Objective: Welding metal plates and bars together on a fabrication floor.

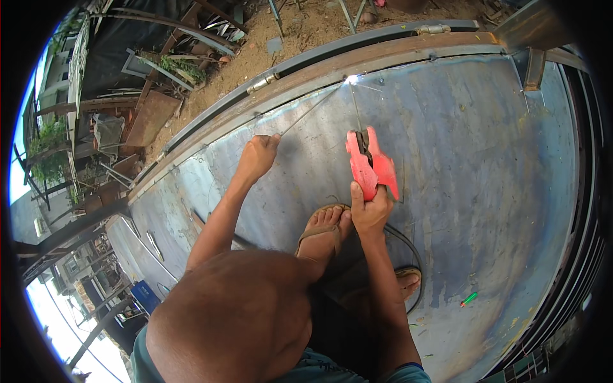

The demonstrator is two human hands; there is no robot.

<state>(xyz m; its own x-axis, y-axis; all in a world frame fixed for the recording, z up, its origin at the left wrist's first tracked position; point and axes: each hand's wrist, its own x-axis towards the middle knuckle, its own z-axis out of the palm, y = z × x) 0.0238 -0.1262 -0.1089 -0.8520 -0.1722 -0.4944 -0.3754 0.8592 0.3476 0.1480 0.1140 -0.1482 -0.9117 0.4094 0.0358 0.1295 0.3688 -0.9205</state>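
My right hand [372, 212] is closed round a red welding electrode holder [366, 167]. A thin electrode [355, 105] sticks out of its jaws toward the far seam. Between my left hand's [258, 156] closed fingers is a thin metal rod [311, 108], slanting up to the right. Both tips meet at a bright welding arc [351, 80], with a few sparks beside it. The arc burns where the large grey steel sheet [460, 153] borders a long metal frame bar [408, 56]. A dark cable [408, 246] loops beneath my right forearm.
My sandalled feet [325, 233] rest on the sheet. A green and red lighter-like piece [469, 299] lies at the right, and a metal tool [154, 246] at the left. A blue box [145, 295] is at lower left. Brown steel beams [535, 69] rise at the far right corner.
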